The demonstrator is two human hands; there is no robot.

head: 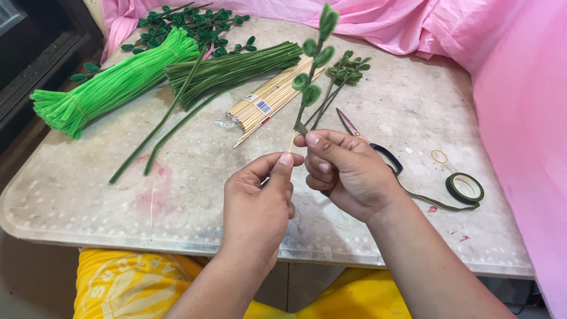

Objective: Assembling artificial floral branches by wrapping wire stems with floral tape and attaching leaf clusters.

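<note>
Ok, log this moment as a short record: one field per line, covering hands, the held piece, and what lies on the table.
left hand: pinches the lower end of the held stick, thumb up
right hand: grips the leafy stem just below its leaves
leafy stem: upright, dark green looped leaves
table: pale, worn
left of table: bright green bundle, dark green bundle
centre: pack of wooden sticks
right of table: scissors, green tape roll

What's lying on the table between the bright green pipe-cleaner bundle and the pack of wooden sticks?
In the head view, the dark green pipe-cleaner bundle lies between the bright green bundle and the wooden stick pack, with two loose dark green stems trailing forward from it.
</note>
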